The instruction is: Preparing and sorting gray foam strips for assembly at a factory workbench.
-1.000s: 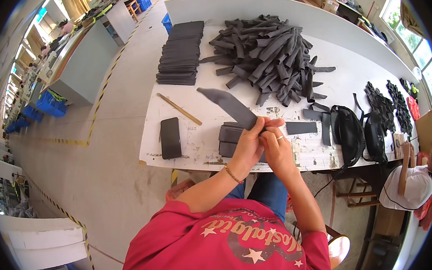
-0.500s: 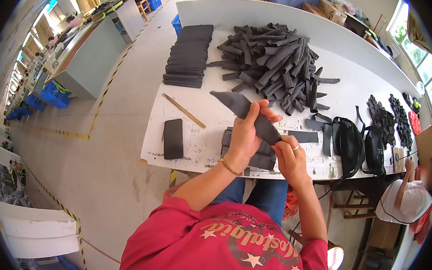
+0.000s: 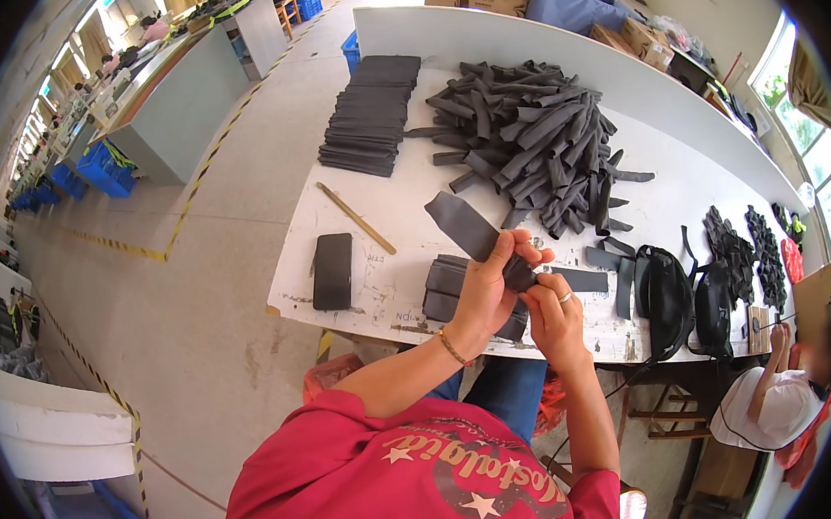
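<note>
Hands, left hand (image 3: 487, 291) and right hand (image 3: 554, 316), clamp a grey strip (image 3: 476, 233) above the table's near edge (image 3: 372, 327).

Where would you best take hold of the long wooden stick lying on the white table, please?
Probably pinch the wooden stick near its middle, coming from above with fingers across its narrow width. It lies flat and diagonal on the white table, apart from the black phone and the stacked grey pieces.
</note>
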Available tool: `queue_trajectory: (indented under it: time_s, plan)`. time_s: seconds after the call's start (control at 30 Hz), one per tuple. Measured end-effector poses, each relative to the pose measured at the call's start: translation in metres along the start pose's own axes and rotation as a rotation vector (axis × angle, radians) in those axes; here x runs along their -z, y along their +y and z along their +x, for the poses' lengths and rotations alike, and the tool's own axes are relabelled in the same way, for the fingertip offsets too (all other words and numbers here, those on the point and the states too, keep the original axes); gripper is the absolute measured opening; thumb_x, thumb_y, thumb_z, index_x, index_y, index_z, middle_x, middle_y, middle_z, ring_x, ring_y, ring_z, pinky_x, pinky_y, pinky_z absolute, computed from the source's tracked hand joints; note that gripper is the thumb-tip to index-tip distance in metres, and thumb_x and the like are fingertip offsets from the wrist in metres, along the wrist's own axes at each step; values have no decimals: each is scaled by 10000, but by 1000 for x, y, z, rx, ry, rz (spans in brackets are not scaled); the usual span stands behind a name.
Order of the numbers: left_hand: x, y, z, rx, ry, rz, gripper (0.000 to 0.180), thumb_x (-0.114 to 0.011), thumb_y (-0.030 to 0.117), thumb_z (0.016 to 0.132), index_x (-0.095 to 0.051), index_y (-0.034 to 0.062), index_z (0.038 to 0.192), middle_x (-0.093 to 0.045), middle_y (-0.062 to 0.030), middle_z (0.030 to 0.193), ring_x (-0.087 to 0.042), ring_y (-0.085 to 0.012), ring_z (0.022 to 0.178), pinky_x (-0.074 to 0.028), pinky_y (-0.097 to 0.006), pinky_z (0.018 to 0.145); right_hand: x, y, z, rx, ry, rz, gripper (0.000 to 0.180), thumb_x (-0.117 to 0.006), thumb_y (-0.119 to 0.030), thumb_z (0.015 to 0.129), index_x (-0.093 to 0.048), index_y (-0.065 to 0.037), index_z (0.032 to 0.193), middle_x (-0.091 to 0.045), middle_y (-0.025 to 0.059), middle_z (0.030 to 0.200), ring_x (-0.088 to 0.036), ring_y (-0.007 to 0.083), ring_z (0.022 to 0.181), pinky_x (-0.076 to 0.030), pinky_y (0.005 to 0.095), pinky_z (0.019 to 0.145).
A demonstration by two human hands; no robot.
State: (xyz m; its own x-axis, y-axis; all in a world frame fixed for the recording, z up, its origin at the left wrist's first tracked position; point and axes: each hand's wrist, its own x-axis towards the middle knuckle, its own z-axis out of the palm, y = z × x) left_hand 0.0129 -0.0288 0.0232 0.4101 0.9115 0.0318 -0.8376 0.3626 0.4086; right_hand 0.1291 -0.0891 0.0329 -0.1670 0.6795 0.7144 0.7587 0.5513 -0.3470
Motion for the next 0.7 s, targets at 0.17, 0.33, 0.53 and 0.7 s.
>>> queue_trajectory:
  time_s: [0.17, 0.33, 0.53, 0.7]
  plan:
    - [3, -3, -3, 19, 6, -11, 314, -534, 327, 1005, -582, 26, 1079, -673, -63, 858, -672, -275, 982, -507, -385, 904, -2, 0, 0, 36, -31, -27, 187, -684, 52, 778, -569, 0, 916, -579, 147, 941, -602, 333, 773, -503, 410, 621]
    - [12, 0, 0, 39, 13, -15, 324, -521, 320, 1011, -584, 17, 1109, -691, -84, 905, -667, -281, 1012, -502, -395, 923, -4, -3, -3, 28, -58, -50, 211, -700, 43, 774, -565, 3, 932, -582, 151, 964, -607, 326, 796, -513, 404, 634]
    - [8, -2, 9, -21, -17, 158, 352, -458, 323, 1031, -580, 20, 1160, -683, -129, 1010, -573, -318, 1205, -432, -432, 1036, -36, -10, -6, -706, 272, 549, 122, -680, -14, 869, -568, 13, 906, -516, 19, 1003, -500, 88, 877, -439, 226, 768]
    - [14, 15, 18, -96, -108, 19, 352, -514, 316, 1005, -591, 2, 1146, -691, -157, 1087, -563, -326, 1220, -386, -423, 1102, -15, -14, -32, -811, 576, 712, 96, -661, -53, 896, -594, -5, 945, -564, 84, 1078, -564, 139, 873, -457, 275, 780]
